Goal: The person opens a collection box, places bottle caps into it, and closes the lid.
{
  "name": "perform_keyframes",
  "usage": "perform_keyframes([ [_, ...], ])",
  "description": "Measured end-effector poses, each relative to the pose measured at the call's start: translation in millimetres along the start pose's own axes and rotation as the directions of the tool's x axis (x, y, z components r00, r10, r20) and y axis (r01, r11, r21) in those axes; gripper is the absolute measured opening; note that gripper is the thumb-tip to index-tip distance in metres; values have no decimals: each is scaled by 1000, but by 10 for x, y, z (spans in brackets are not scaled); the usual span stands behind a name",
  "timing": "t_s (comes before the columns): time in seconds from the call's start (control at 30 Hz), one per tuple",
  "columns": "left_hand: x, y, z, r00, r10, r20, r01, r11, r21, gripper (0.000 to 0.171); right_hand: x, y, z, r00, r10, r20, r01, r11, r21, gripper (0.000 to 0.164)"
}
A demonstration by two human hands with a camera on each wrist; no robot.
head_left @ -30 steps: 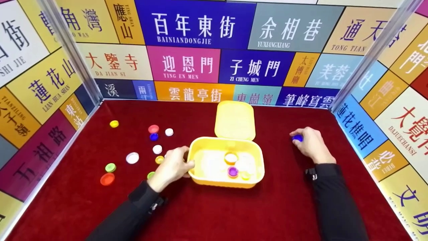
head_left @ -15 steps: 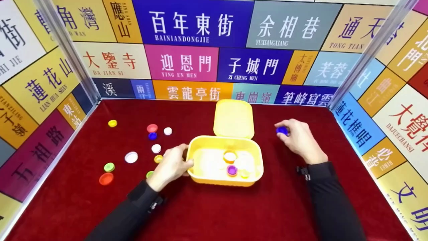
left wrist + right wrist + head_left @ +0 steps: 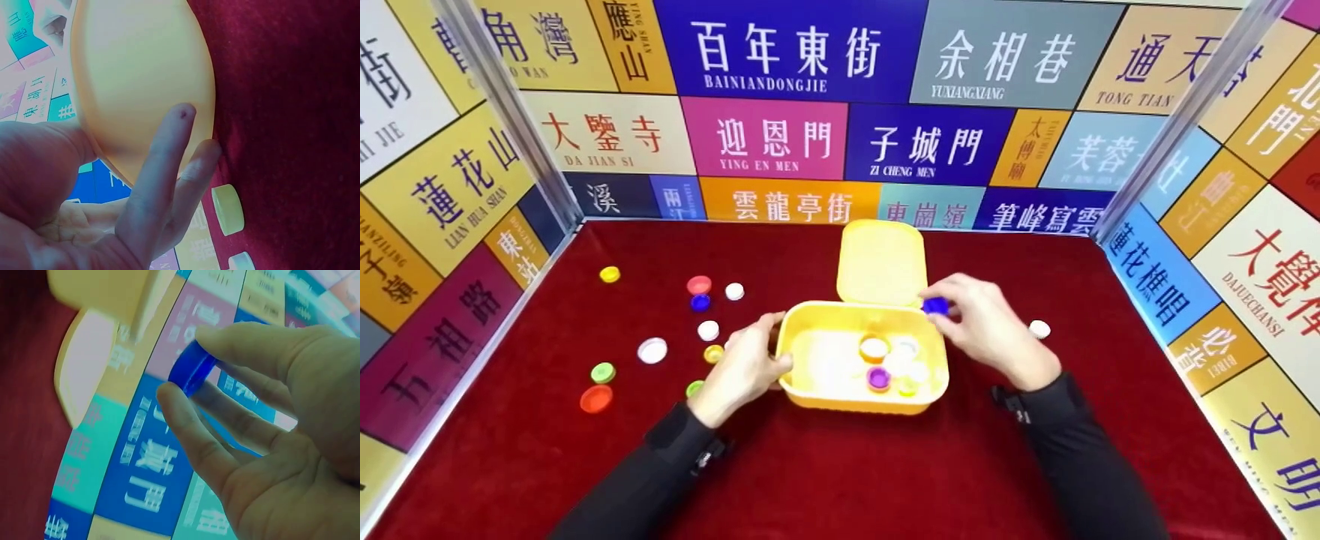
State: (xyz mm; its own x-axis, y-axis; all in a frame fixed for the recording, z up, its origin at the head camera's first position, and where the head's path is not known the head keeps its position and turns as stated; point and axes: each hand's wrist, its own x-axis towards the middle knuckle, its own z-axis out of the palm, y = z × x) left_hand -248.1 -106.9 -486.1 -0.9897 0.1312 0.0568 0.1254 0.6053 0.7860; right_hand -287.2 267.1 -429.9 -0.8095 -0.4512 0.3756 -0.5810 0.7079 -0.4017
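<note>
A yellow plastic box (image 3: 862,403) stands on the dark red cloth, its lid (image 3: 882,262) folded back behind it. My left hand (image 3: 742,366) holds the box's left end, thumb over the rim; in the left wrist view, its fingers (image 3: 163,163) lie along the outer wall. Between the thumb and fingertips of my right hand (image 3: 990,326) is a dark blue bottle cap (image 3: 192,368), pinched by its edges just off the box's back right corner. Several caps lie in the box, among them a purple cap (image 3: 879,378) and an orange-rimmed one (image 3: 874,349).
Several loose caps are scattered left of the box, including a red one (image 3: 597,399), a green one (image 3: 603,373) and a yellow one (image 3: 610,274). Beyond my right hand sits a white cap (image 3: 1039,328). Panels with printed characters (image 3: 765,139) wall in the table.
My right hand has carried the blue bottle cap leftward from the right of the table to the box's corner, uncovering the white cap. The left hand stays on the box.
</note>
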Motion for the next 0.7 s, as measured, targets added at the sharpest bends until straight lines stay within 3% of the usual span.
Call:
perform_keyframes([
  [0.2, -6, 6, -11, 1000, 10, 1, -10, 1000, 7, 64, -14, -244, 203, 988, -116, 98, 120, 992, -27, 29],
  [0.4, -8, 3, -11, 1000, 19, -2, -19, 1000, 10, 61, -47, -457, 394, 951, -199, 236, 198, 980, 29, 29],
  [0.53, -8, 1, -10, 1000, 22, 1, -22, 1000, 10, 61, -59, -532, 450, 927, -220, 303, 212, 975, 61, 28],
  [0.7, -5, -4, -4, 1000, 19, 5, -19, 1000, 8, 61, -76, -539, 438, 924, -202, 325, 180, 979, 97, 27],
])
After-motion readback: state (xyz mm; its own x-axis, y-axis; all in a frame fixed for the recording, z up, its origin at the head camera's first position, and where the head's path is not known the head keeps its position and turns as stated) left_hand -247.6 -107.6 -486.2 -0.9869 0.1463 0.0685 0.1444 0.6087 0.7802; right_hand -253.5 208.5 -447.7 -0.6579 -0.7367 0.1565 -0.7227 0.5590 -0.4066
